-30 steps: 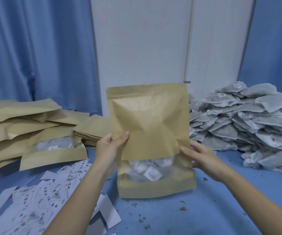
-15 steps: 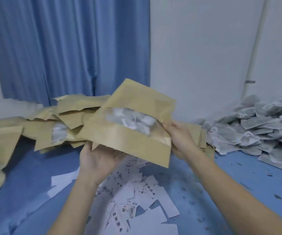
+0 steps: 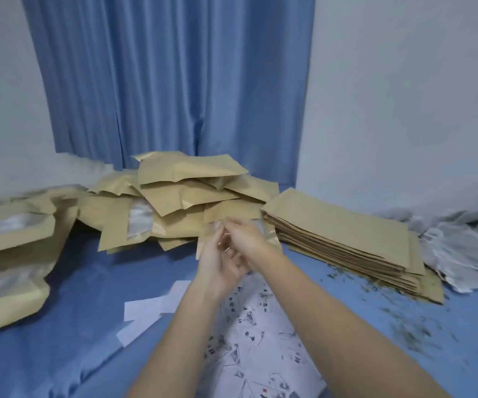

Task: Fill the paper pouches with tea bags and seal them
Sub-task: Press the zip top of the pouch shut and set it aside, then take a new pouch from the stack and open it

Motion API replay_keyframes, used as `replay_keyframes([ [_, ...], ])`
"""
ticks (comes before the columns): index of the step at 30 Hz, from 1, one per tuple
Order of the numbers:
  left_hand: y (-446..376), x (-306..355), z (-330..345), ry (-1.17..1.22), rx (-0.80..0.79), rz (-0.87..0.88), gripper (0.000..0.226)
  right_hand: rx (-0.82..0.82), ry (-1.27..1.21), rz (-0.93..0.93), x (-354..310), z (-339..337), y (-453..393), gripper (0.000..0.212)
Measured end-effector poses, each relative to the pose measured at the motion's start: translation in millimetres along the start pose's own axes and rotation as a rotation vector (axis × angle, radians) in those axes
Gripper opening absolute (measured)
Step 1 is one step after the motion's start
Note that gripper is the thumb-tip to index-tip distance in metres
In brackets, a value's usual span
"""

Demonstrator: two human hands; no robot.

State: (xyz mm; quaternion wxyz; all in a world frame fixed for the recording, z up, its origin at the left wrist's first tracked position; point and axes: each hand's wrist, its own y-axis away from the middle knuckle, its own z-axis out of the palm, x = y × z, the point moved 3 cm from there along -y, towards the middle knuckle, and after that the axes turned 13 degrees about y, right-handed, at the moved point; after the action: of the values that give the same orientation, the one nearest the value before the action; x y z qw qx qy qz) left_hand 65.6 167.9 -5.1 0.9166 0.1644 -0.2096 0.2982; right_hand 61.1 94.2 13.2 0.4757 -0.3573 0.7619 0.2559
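Both hands, left hand (image 3: 217, 262) and right hand (image 3: 243, 237), met at 12 o'clock over the filled pouch (image 3: 232, 218), apparently depositing it; blur obscured whether the fingers pinched it.

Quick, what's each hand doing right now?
Left hand: open, palm up, holding nothing.
Right hand: blurred over the filled pouches; cannot tell.

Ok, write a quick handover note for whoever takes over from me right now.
Left hand and right hand: together in front of the filled pouch pile; motion blur hides whether either has a grip on anything.
Flat empty pouches: stacked right of the pile.
Loose tea bags: far right.
Paper slips: on the blue cloth.
Done: many pouches filled and piled.
Left: fill and seal the empty stack.
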Motion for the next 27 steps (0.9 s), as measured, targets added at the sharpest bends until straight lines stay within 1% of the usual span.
replay_keyframes([
  [4, -34.9, -48.4, 27.9, -0.005, -0.027, -0.121, 0.032, 0.171, 0.084, 0.012, 31.5, -54.9, -14.6, 0.029],
  [6, -53.4, -71.3, 37.2, -0.046, -0.031, -0.174, 0.029, 0.269, 0.197, -0.03, 48.5, -85.7, -20.2, 0.026],
  [8, -71.3, -92.5, 42.0, -0.115, -0.023, -0.203, 0.025, 0.357, 0.452, -0.094, 69.6, -117.5, -25.8, 0.028],
  [9, -79.6, -101.6, 42.9, -0.134, -0.012, -0.209, 0.024, 0.402, 0.645, -0.111, 81.4, -134.5, -28.5, 0.034],
  [10, -87.2, -109.6, 43.5, -0.148, 0.009, -0.216, 0.03, 0.433, 0.844, -0.114, 93.7, -151.7, -30.8, 0.044],
  [12, -102.6, -122.9, 40.8, -0.158, 0.061, -0.232, 0.047, 0.43, 1.186, -0.07, 120.0, -185.6, -34.2, 0.065],
  [13, -108.4, -128.7, 39.9, -0.156, 0.072, -0.241, 0.052, 0.403, 1.309, -0.033, 133.3, -202.5, -35.7, 0.076],
  [15, -117.4, -139.0, 39.3, -0.136, 0.078, -0.252, 0.057, 0.315, 1.417, 0.059, 158.8, -231.9, -38.2, 0.094],
  [16, -121.9, -144.4, 39.5, -0.122, 0.081, -0.261, 0.058, 0.269, 1.425, 0.11, 170.1, -242.2, -37.6, 0.1],
  [17, -126.0, -150.5, 40.4, -0.106, 0.087, -0.272, 0.06, 0.241, 1.436, 0.135, 179.7, -247.7, -36.1, 0.101],
  [18, -128.9, -157.1, 42.1, -0.097, 0.094, -0.284, 0.061, 0.238, 1.455, 0.129, 185.4, -248.9, -32.5, 0.097],
  [20, -131.0, -169.9, 47.9, -0.089, 0.105, -0.298, 0.059, 0.332, 1.511, 0.01, 188.0, -243.6, -23.9, 0.078],
  [22, -128.9, -180.1, 56.7, -0.086, 0.088, -0.303, 0.052, 0.504, 1.595, -0.19, 182.6, -235.2, -9.5, 0.06],
  [24, -124.1, -185.9, 64.0, -0.081, 0.048, -0.294, 0.041, 0.731, 1.588, -0.414, 179.8, -225.3, 10.4, 0.048],
  [26, -116.9, -185.2, 69.7, -0.047, 0.017, -0.263, 0.028, 0.846, 1.578, -0.551, 179.8, -216.6, 31.2, 0.038],
  [27, -113.2, -182.6, 72.1, -0.027, 0.007, -0.232, 0.021, 0.863, 1.573, -0.575, 179.2, -213.5, 40.5, 0.04],
])
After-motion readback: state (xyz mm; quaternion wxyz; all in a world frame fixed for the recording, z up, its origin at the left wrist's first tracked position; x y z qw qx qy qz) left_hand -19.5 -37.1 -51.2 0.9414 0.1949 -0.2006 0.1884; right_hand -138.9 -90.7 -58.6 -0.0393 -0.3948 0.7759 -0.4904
